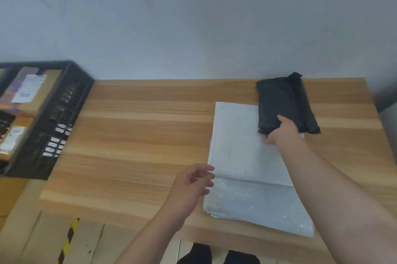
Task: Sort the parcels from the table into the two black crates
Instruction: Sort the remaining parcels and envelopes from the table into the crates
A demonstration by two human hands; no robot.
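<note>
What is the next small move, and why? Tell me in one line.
Probably lift the black parcel clear with the right hand. Its grip is on the parcel's near end, and the parcel lies partly on the white parcel, so it blocks that one. The left hand is open beside the white parcel's left edge and holds nothing.

Wooden table [139, 124] against pale wall [193, 16].

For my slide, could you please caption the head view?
Right hand grips black parcel over white parcels; left hand open nearby.
</note>
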